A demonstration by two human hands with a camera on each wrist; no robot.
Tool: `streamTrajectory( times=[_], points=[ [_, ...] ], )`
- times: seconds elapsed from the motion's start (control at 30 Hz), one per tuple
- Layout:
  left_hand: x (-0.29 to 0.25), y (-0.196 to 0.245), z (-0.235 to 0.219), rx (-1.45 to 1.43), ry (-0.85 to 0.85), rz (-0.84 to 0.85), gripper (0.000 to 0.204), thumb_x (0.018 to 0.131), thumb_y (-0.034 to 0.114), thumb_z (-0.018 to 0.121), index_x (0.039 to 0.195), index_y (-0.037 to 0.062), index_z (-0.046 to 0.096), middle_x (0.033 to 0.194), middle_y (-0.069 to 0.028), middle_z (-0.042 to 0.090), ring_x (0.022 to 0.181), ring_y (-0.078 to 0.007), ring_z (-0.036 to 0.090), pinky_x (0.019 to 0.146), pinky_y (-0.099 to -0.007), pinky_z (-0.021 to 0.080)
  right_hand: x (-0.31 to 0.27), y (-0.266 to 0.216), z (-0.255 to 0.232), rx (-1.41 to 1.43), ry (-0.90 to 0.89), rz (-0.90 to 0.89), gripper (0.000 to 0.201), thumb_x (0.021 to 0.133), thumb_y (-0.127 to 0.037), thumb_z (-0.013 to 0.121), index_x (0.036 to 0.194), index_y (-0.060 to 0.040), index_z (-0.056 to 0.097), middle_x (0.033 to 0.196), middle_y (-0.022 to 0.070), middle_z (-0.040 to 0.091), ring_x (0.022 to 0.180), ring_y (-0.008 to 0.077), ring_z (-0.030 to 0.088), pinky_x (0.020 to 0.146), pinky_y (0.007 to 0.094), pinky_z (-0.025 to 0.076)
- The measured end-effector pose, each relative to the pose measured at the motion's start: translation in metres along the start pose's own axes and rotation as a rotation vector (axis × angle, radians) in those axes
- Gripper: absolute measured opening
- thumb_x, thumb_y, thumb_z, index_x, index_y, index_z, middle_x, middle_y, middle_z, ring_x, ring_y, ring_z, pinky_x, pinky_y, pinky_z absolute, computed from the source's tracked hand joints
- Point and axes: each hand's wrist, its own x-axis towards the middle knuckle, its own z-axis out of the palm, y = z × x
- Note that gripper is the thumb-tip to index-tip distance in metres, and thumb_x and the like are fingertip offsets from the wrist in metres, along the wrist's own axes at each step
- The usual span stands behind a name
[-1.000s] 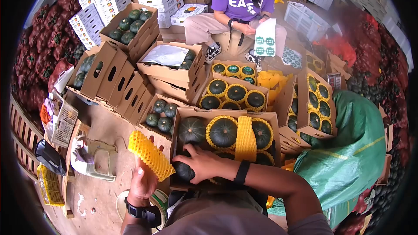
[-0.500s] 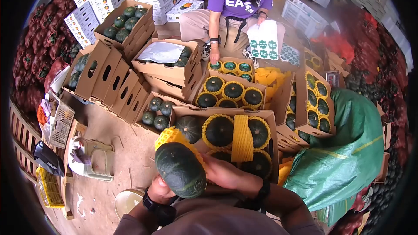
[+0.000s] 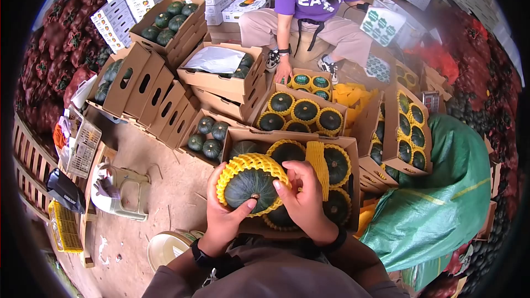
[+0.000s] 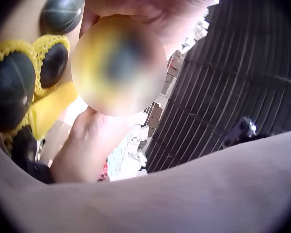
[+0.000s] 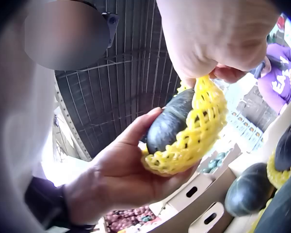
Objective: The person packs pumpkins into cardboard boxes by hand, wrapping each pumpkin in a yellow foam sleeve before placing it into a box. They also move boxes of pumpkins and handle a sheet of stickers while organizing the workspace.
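Observation:
In front of my body I hold a dark green pumpkin [image 3: 248, 186], its stem end facing me in the head view. A yellow foam net [image 3: 251, 161] wraps its far side and edges. My left hand [image 3: 225, 218] grips it from the left, thumb lying near the stem. From the right, my right hand [image 3: 305, 201] pinches the net's edge, as the right wrist view shows above the pumpkin. Below them stands an open cardboard box [image 3: 353, 157] with netted pumpkins and one bare pumpkin [image 3: 244, 148]. A flat foam net [image 3: 316, 166] lies across those pumpkins.
More boxes of netted pumpkins [image 3: 305, 110] stand beyond, and stacked cartons [image 3: 149, 85] rise at left. Opposite me sits a person in a purple shirt [image 3: 326, 0], one hand at a far box. A green sack [image 3: 436, 198] bulges at right; a bucket [image 3: 165, 248] stands lower left.
My right hand took the pumpkin from the box; it was brought to the net in my left hand. The net now wraps it, and its stem end has turned toward me.

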Motion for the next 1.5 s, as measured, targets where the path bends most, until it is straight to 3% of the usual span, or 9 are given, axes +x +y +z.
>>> streamTrajectory(
  times=[0.1, 0.23, 0.33, 0.5, 0.63, 0.97, 1.17, 1.37, 1.5],
  points=[
    [0.001, -0.004, -0.006, 0.156, -0.088, 0.052, 0.076, 0.075, 0.001, 0.074, 0.138, 0.0028, 0.032, 0.129, -0.0105, 0.047, 0.118, -0.0197, 0.048, 0.101, -0.0346, 0.039, 0.011, -0.004, 0.003, -0.185, 0.021, -0.307, 0.036, 0.089, -0.015, 0.061, 0.124, -0.0072, 0.054, 0.102, 0.0123, 0.057, 0.093, 0.0185, 0.056, 0.085, 0.0278, 0.044],
    [0.002, -0.002, -0.010, 0.047, -0.131, -0.074, 0.070, 0.077, 0.004, 0.073, 0.136, 0.0024, 0.035, 0.128, -0.0105, 0.048, 0.117, -0.0194, 0.048, 0.101, -0.0338, 0.039, 0.013, 0.018, 0.011, 0.949, -0.264, 0.528, 0.037, 0.098, -0.020, 0.051, 0.130, -0.0030, 0.049, 0.129, 0.0088, 0.049, 0.116, 0.0136, 0.046, 0.101, 0.0281, 0.033],
    [0.004, -0.001, -0.016, 0.063, -0.151, -0.121, 0.072, 0.080, 0.012, 0.071, 0.140, 0.0045, 0.032, 0.130, -0.0117, 0.047, 0.120, -0.0204, 0.048, 0.102, -0.0349, 0.038, 0.000, 0.002, 0.010, 0.525, -0.273, 0.186, 0.044, 0.096, -0.019, 0.052, 0.135, -0.0010, 0.042, 0.131, 0.0096, 0.047, 0.118, 0.0146, 0.045, 0.103, 0.0284, 0.032],
    [-0.004, 0.008, -0.012, -0.445, -0.177, -0.282, 0.074, 0.088, 0.048, 0.053, 0.144, 0.0057, 0.029, 0.139, -0.0157, 0.042, 0.128, -0.0285, 0.044, 0.108, -0.0425, 0.033, -0.004, 0.003, 0.006, 0.843, -0.278, 0.382, 0.060, 0.092, -0.022, 0.057, 0.142, -0.0021, 0.031, 0.140, 0.0156, 0.038, 0.129, 0.0231, 0.037, 0.108, 0.0350, 0.028],
    [-0.015, -0.012, -0.036, -0.702, -0.274, -0.550, 0.078, 0.087, 0.048, 0.056, 0.146, 0.0101, 0.022, 0.147, -0.0119, 0.032, 0.134, -0.0259, 0.036, 0.111, -0.0433, 0.029, 0.002, -0.005, 0.000, -0.349, -0.382, -0.217, 0.093, 0.074, -0.048, 0.073, 0.145, -0.0098, 0.028, 0.144, 0.0342, 0.019, 0.130, 0.0503, 0.029, 0.105, 0.0510, 0.031],
    [-0.019, 0.029, -0.045, -0.131, -0.425, -0.461, 0.090, 0.089, 0.063, 0.043, 0.151, 0.0173, -0.002, 0.154, -0.0073, 0.012, 0.141, -0.0250, 0.021, 0.107, -0.0443, 0.033, 0.017, -0.022, 0.010, -0.179, -0.688, -0.229, 0.093, 0.064, -0.027, 0.079, 0.142, -0.0118, 0.031, 0.134, 0.0259, 0.034, 0.121, 0.0429, 0.043, 0.102, 0.0435, 0.038],
    [-0.023, 0.031, -0.080, 1.022, -0.197, -0.259, 0.027, 0.088, 0.028, 0.061, 0.098, 0.0032, 0.057, 0.075, -0.0118, 0.063, 0.068, -0.0259, 0.062, 0.064, -0.0391, 0.047, 0.009, 0.015, 0.038, 0.467, -0.527, 0.074, 0.090, 0.064, -0.030, 0.077, 0.136, -0.0023, 0.030, 0.129, 0.0232, 0.038, 0.123, 0.0350, 0.040, 0.105, 0.0415, 0.033],
    [-0.029, -0.002, -0.100, 1.093, -0.248, -0.371, 0.018, 0.082, 0.016, 0.063, 0.075, 0.0002, 0.058, 0.063, -0.0196, 0.056, 0.058, -0.0378, 0.055, 0.056, -0.0403, 0.045, -0.013, 0.014, 0.071, -0.838, -0.952, -0.019, 0.082, 0.064, -0.036, 0.079, 0.137, -0.0243, 0.041, 0.125, 0.0263, 0.037, 0.114, 0.0429, 0.044, 0.090, 0.0457, 0.045],
    [-0.028, 0.004, -0.096, 1.086, -0.243, -0.348, 0.016, 0.082, 0.014, 0.063, 0.076, 0.0006, 0.058, 0.061, -0.0193, 0.055, 0.057, -0.0364, 0.055, 0.055, -0.0396, 0.044, -0.022, 0.029, 0.070, -0.800, -0.813, -0.181, 0.075, 0.070, -0.035, 0.077, 0.135, -0.0203, 0.045, 0.128, 0.0243, 0.039, 0.106, 0.0365, 0.047, 0.082, 0.0433, 0.046]
  ],
)
